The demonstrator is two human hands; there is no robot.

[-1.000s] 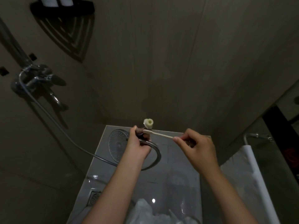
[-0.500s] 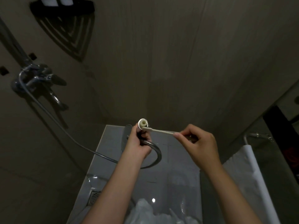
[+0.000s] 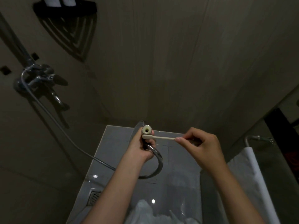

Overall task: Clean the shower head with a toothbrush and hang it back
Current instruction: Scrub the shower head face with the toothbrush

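Two hands, left hand (image 3: 142, 147) grip clasping shower head (image 3: 146, 129), right hand (image 3: 200, 147) pinching toothbrush (image 3: 157, 137), no readable writing.

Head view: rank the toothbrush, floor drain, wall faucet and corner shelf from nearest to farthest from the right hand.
1. Toothbrush: held in the right hand fingers, head toward the left hand.
2. Floor drain: lower left, on the floor.
3. Wall faucet: left wall, higher up.
4. Corner shelf: top left, farthest.
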